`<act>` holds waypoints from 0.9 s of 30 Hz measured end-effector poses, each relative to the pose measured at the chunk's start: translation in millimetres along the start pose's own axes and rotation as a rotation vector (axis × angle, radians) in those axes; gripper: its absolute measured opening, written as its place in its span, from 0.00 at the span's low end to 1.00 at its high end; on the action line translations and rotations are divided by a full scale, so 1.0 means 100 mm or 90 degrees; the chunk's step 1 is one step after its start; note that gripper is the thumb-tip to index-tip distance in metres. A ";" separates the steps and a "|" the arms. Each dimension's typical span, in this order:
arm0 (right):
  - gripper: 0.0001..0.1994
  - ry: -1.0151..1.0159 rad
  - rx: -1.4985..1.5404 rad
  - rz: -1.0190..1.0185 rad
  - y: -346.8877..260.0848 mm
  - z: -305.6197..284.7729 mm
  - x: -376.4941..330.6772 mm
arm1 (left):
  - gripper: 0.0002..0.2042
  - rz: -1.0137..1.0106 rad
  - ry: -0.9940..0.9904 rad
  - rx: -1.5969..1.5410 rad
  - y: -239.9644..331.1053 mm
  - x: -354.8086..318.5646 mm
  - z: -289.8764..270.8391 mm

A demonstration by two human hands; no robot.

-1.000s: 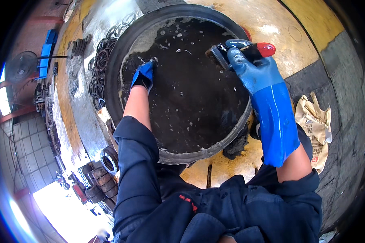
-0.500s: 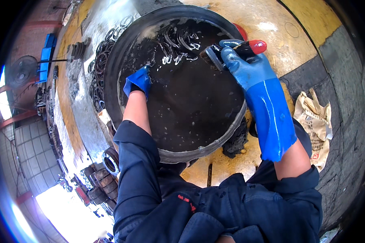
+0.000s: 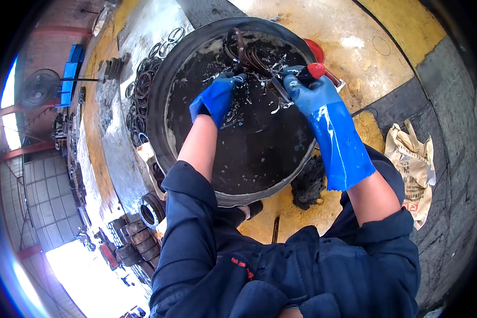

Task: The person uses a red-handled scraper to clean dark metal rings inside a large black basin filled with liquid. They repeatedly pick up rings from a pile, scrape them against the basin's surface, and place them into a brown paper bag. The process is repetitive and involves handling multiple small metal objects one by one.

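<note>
Over the far part of the black basin point(image 3: 164, 132), the left hand point(image 3: 214, 100) closes on dark metal rings point(image 3: 244, 55). The right hand point(image 3: 307, 93), just beside, grips a red-handled tool point(image 3: 307, 71), with both forearms reaching forward.

I logged: yellow-and-grey floor point(image 3: 408, 79), sack point(image 3: 411, 159), fan point(image 3: 37, 87), red beams point(image 3: 16, 151), daylight at doorway point(image 3: 85, 275).

Bright daylight comes in from the open doorway point(image 3: 85, 275) at the lower left, which is washed out white. Wet shine glints on the dark liquid in the big round tub point(image 3: 159, 106) and on the blue gloves. The picture bends near its dark round rim. The middle looks sharp.
</note>
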State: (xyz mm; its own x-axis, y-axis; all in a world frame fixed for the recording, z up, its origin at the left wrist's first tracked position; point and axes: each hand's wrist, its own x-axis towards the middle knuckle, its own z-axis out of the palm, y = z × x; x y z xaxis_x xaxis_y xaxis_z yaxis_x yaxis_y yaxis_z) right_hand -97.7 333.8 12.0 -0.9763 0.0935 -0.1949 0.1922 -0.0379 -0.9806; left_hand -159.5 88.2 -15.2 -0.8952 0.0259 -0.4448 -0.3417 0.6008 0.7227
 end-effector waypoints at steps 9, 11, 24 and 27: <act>0.08 0.071 0.019 -0.023 -0.12 -0.12 0.01 | 0.17 0.153 0.072 0.168 0.36 -0.27 0.11; 0.08 0.085 0.045 0.000 -0.13 -0.12 0.00 | 0.21 0.019 0.082 0.179 0.56 -0.23 0.21; 0.08 0.095 0.042 -0.030 -0.21 -0.25 0.05 | 0.17 0.075 0.066 -0.200 0.38 0.29 0.73; 0.10 0.082 0.036 -0.002 -0.18 -0.30 0.10 | 0.14 0.104 0.028 -0.385 0.43 -0.03 0.71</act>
State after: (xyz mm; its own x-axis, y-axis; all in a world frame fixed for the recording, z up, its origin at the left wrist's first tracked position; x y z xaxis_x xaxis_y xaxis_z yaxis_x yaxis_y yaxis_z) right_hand -108.1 365.1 26.7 -0.9553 0.2210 -0.1963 0.1795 -0.0938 -0.9793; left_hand -151.6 171.0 -20.5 -0.9562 0.0388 -0.2901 -0.2890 0.0327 0.9568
